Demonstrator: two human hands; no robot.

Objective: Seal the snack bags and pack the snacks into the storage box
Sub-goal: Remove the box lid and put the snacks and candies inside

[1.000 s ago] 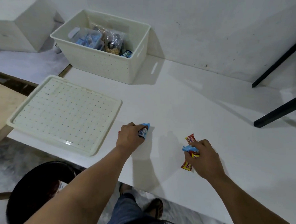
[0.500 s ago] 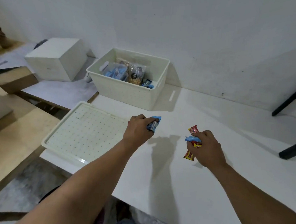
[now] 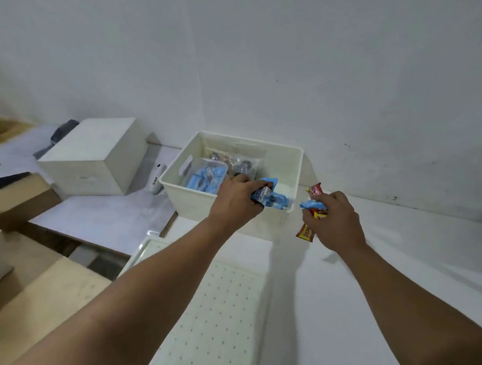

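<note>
The cream storage box stands open by the wall, holding a clear bag of blue snacks and another clear bag of round snacks. My left hand grips a small blue snack packet over the box's near rim. Another blue wrapper lies inside the box just beyond it. To the right of the box, my right hand holds a red and yellow snack bar together with a small blue packet.
The perforated cream lid lies flat on the white table in front of the box. A white cube box and a white handheld device sit to the left. A cardboard box lies further left.
Both hands rose from the table and moved forward with their packets. The left now hangs over the box's rim, the right beside the box. The view tilted up.
</note>
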